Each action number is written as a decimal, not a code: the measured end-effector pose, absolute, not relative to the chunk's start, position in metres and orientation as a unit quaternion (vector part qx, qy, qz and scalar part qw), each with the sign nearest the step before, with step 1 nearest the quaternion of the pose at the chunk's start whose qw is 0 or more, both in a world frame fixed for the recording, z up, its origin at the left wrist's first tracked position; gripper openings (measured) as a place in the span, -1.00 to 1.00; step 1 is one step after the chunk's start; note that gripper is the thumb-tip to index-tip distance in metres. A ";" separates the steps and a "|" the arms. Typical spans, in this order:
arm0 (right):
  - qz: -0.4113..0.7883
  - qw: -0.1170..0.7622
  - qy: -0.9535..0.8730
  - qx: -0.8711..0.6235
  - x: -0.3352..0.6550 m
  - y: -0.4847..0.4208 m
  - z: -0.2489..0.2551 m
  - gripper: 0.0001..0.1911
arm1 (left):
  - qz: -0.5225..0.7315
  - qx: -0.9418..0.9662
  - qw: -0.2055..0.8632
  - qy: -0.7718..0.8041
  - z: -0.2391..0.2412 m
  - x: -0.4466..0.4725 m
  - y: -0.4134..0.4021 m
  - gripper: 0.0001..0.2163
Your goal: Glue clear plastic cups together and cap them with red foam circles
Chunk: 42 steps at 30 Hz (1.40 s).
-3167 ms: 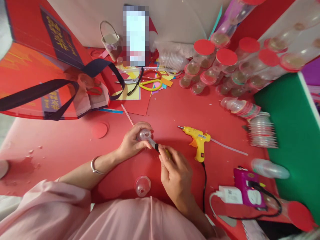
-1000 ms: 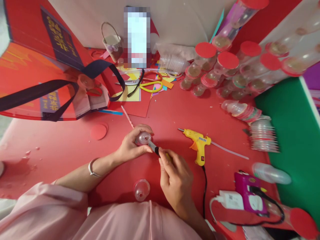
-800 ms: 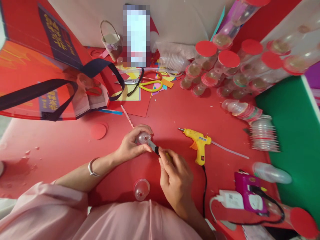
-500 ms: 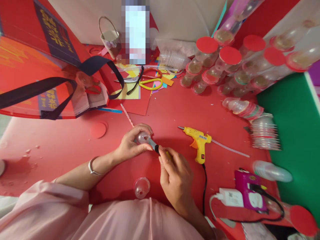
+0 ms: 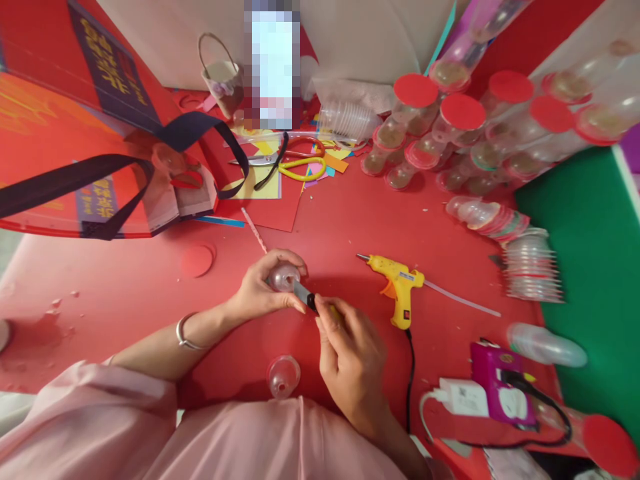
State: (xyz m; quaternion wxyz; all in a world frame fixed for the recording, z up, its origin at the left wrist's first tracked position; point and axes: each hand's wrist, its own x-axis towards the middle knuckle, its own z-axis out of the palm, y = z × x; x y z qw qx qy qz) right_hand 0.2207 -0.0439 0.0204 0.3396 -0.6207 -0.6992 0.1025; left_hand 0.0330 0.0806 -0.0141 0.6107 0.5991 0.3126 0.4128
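My left hand is closed around a clear plastic dome lid with a small hole in its top. In my right hand is a utility knife with a grey blade and a dark collar; part of its yellow handle shows between my fingers. The blade's tip is at the hole of the dome lid. Another clear dome lid, also with a hole, lies on the table close to my body. A pink patterned straw lies just beyond my left hand.
A yellow glue gun with its cord lies right of my hands. Clear bottles with red discs stand at the back right. Scissors lie on coloured paper. A red bag stands left, a purple power block right.
The knife blade has shifted slightly at the dome lid, which has tilted a little in my left hand. Everything else lies as before.
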 end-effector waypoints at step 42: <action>0.135 0.350 -0.710 -0.596 0.221 -0.045 0.021 -0.38 | 0.384 0.580 0.669 0.262 -0.017 0.032 0.089 -0.43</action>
